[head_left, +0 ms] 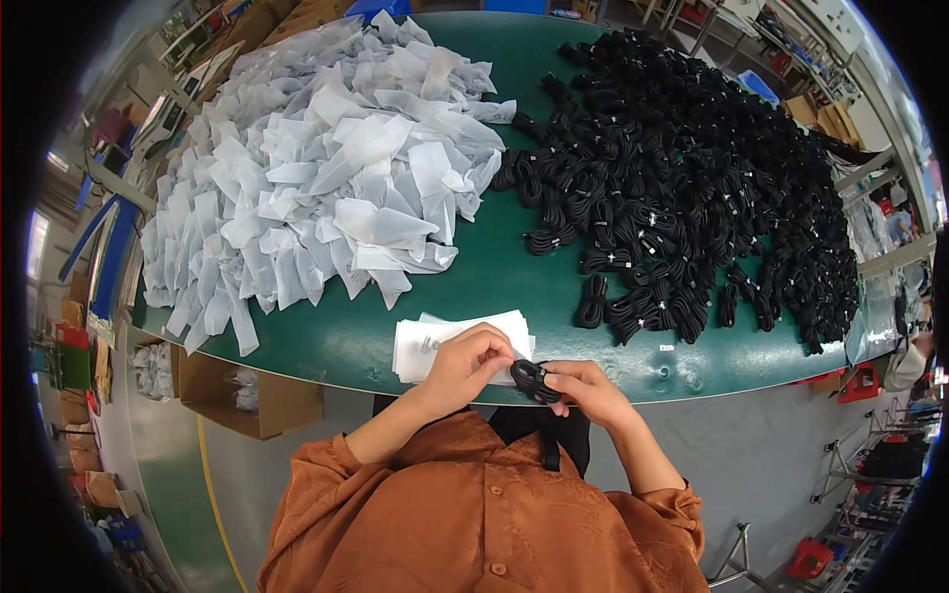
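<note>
Close to the table's near edge, my right hand (590, 388) grips a coiled black cable (531, 380) between thumb and fingers. My left hand (463, 370) is closed in a pinch at the coil's left side, on what looks like the edge of a translucent plastic bag; the film there is hard to make out. Beneath and behind my left hand lies a stack of flat whitish bags (413, 348). Farther left spreads a large heap of filled translucent bags (336, 168). To the right is a big pile of coiled black cables (652, 188).
The green table (484, 282) curves in front of me. Below its left edge stands an open cardboard box (287, 405) with bagged items inside. A small white label (666, 348) lies near the right front edge. A metal stand (736, 558) is on the floor at right.
</note>
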A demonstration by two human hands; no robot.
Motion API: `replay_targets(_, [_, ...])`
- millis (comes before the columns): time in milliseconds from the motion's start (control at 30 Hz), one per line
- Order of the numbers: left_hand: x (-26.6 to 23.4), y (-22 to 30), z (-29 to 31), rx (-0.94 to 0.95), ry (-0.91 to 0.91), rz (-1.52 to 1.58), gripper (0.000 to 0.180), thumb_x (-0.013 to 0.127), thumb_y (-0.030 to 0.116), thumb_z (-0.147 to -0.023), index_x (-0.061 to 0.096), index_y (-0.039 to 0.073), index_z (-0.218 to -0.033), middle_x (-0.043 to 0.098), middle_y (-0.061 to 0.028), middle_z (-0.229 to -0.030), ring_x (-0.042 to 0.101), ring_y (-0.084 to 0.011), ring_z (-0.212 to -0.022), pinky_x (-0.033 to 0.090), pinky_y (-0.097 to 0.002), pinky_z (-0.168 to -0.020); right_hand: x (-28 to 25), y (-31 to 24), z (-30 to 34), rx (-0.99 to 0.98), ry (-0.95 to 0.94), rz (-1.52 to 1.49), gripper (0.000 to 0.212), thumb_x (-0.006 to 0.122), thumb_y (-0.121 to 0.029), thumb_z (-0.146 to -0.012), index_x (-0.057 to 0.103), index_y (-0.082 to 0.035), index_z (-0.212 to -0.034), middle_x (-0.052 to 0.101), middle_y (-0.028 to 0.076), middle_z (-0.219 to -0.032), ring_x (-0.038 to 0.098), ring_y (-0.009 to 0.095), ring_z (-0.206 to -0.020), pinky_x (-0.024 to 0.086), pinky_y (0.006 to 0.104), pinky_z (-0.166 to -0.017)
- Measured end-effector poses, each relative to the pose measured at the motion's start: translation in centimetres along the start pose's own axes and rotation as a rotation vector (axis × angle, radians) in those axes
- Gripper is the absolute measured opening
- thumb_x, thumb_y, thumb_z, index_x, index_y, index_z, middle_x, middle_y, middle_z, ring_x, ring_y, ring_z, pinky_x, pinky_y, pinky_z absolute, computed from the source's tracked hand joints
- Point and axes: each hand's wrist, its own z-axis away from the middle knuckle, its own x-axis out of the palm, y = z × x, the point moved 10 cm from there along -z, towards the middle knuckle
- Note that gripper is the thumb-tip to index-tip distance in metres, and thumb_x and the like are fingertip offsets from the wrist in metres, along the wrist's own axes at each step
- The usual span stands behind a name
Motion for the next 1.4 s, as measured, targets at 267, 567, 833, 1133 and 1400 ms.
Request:
replay_targets(267, [1.3,4.5,0.5,0.415,-0.154,-0.263,0.014,0.074,-0.001,-0.080,0.065,0.005,-0.088,0.064,-0.0079,-0.099,0.058,-0.0260,-0.089,0.048,-0.0344,-0.078,1.9,0.3,0.1,0.026,0.049,-0.263,0.030,0.060,-0.019,-0.100,0.063,0.004,-0.119,0.068,0.009,-0.087,0.057,0.012,-0.060,0.044,0.0225,-0.052])
replay_targets(567, [-0.5,5.3,-0.4,0.398,0.057,-0.338,0.016,0.077,0.002,-0.077,0.064,0.007,-0.085,0.062,-0.0068,-0.106,0.053,-0.0277,-0.095,0.044,-0.0358,-0.084,4.3,-10.4,4.1,-0.772,0.564,1.072,0.033,0.077,-0.005,-0.082,0.067,-0.005,-0.114,0.059,0.011,-0.095,0.062,0.024,-0.067,0.051,0.0348,-0.058])
replay_targets(833, [-1.6,5.1,-1.4,0.294,0.072,-0.258,0.012,0.074,0.004,-0.081,0.064,0.007,-0.084,0.060,-0.0061,-0.109,0.052,-0.0253,-0.098,0.043,-0.0334,-0.086,1.7,-8.4,1.3,-0.617,0.572,0.521,0.040,0.085,-0.006,-0.076,0.061,-0.002,-0.108,0.060,0.009,-0.105,0.061,0.019,-0.073,0.053,0.0309,-0.062])
replay_targets(1133, [-16.7,1.4,-5.0,-0.045,0.527,0.434,0.010,0.061,0.010,-0.099,0.063,0.001,-0.102,0.060,-0.0065,-0.128,0.054,-0.0141,-0.112,0.042,-0.0276,-0.096,-0.6,-13.7,3.2,-0.825,1.088,1.191,0.030,0.080,-0.017,-0.085,0.063,-0.001,-0.104,0.060,0.015,-0.098,0.061,0.028,-0.083,0.050,0.0373,-0.063])
replay_targets(1400, [-9.7,6.0,-2.3,0.188,0.329,-0.366,0.025,0.066,-0.002,-0.088,0.064,0.002,-0.113,0.066,-0.0116,-0.111,0.064,-0.0230,-0.102,0.052,-0.0366,-0.088,-2.6,-11.1,0.3,-0.651,1.035,1.424,0.042,0.079,-0.014,-0.078,0.059,0.003,-0.111,0.055,0.016,-0.098,0.055,0.035,-0.094,0.045,0.0434,-0.081])
